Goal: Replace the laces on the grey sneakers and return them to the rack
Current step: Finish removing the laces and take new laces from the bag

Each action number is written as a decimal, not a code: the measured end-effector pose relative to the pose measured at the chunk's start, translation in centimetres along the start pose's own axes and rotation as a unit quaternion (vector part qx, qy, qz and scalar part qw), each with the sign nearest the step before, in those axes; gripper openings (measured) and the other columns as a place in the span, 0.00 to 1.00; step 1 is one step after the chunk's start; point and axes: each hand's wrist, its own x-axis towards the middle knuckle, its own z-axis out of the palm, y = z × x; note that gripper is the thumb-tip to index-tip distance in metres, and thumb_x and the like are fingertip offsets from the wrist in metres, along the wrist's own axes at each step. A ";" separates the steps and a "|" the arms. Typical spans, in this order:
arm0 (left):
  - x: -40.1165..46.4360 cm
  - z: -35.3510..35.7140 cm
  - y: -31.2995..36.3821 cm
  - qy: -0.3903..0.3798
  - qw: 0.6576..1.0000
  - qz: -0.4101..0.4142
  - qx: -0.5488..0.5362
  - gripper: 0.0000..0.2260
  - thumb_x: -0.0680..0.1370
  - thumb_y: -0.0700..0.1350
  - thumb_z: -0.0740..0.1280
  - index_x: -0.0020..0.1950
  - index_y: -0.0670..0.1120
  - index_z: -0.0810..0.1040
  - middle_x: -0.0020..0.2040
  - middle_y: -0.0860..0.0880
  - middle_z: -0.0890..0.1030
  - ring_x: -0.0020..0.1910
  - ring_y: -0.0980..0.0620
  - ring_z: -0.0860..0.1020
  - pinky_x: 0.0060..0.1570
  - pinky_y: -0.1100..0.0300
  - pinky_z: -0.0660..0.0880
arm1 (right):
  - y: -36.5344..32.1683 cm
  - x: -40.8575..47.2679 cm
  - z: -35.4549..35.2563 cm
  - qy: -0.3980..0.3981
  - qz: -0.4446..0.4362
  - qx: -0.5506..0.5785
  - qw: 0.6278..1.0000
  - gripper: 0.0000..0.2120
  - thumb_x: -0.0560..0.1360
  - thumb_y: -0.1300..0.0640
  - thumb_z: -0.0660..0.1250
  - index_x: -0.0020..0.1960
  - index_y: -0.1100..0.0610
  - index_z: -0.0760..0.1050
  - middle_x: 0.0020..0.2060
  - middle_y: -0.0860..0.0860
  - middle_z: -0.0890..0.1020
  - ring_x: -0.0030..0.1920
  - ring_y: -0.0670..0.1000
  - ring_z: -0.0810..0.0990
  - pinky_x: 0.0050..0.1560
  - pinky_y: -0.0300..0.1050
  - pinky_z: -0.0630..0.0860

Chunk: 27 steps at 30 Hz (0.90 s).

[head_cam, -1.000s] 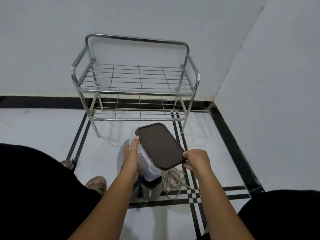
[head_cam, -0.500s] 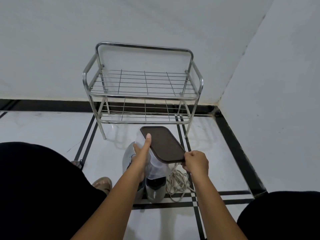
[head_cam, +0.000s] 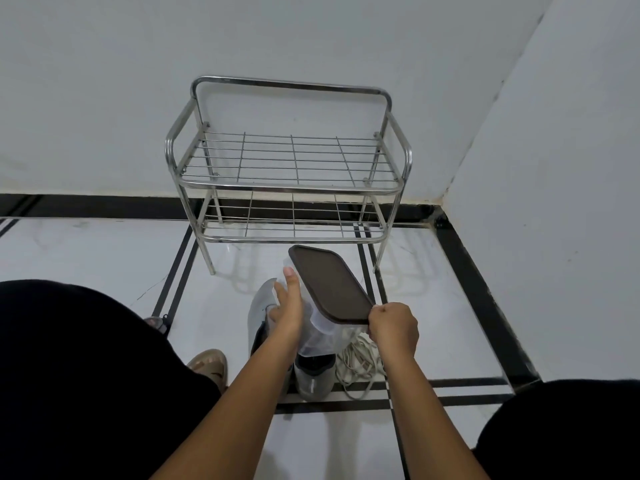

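In the lower middle of the frame I see the two grey sneakers standing on the white tiled floor, partly hidden behind a clear plastic container with a flat dark brown lid, and a loose pile of cream laces lies just right of them. My left hand grips the container's left side with the thumb up along the lid's edge, while my right hand is curled round the lid's near corner. Above them, in the centre of the frame, a two-tier chrome wire rack stands against the pale wall.
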 end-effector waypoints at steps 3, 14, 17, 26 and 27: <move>0.0 -0.2 -0.4 -0.024 0.999 0.013 0.023 0.45 0.66 0.78 0.48 0.78 0.61 0.42 0.80 0.44 0.45 0.78 0.39 0.48 0.72 0.34 0.50 | -0.1 0.0 0.3 0.025 -0.007 -0.025 0.999 0.15 0.77 0.59 0.58 0.33 0.60 0.73 0.32 0.55 0.80 0.28 0.53 0.72 0.27 0.38 0.60; 0.6 -2.3 0.6 -0.214 0.966 -0.015 -0.142 0.31 0.70 0.70 0.64 0.64 0.51 0.78 0.56 0.46 0.84 0.54 0.44 0.83 0.55 0.47 0.78 | -0.2 0.0 -0.7 -0.340 0.112 0.385 0.851 0.29 0.59 0.32 0.76 0.55 0.45 0.81 0.49 0.54 0.86 0.47 0.57 0.86 0.46 0.56 0.81; 0.3 -2.3 1.1 -0.288 0.955 -0.023 -0.072 0.37 0.65 0.72 0.69 0.69 0.57 0.71 0.63 0.50 0.80 0.56 0.43 0.82 0.54 0.41 0.77 | -0.2 0.1 -0.2 -0.294 0.112 0.434 0.844 0.25 0.63 0.35 0.75 0.55 0.46 0.80 0.47 0.52 0.86 0.40 0.53 0.86 0.42 0.50 0.81; 0.5 -3.0 0.4 -0.312 0.948 0.045 -0.054 0.24 0.69 0.56 0.75 0.63 0.63 0.73 0.63 0.51 0.79 0.54 0.45 0.83 0.44 0.50 0.79 | 0.6 0.4 -1.3 -0.314 0.060 0.435 0.842 0.23 0.65 0.37 0.74 0.55 0.47 0.82 0.49 0.51 0.85 0.46 0.54 0.84 0.45 0.49 0.80; 0.5 -3.0 0.3 -0.333 0.941 0.048 -0.044 0.26 0.68 0.56 0.76 0.64 0.64 0.72 0.63 0.51 0.79 0.56 0.46 0.82 0.45 0.50 0.79 | 0.8 0.9 -1.7 -0.333 0.046 0.442 0.832 0.24 0.67 0.38 0.73 0.59 0.49 0.80 0.52 0.53 0.85 0.51 0.56 0.84 0.50 0.52 0.80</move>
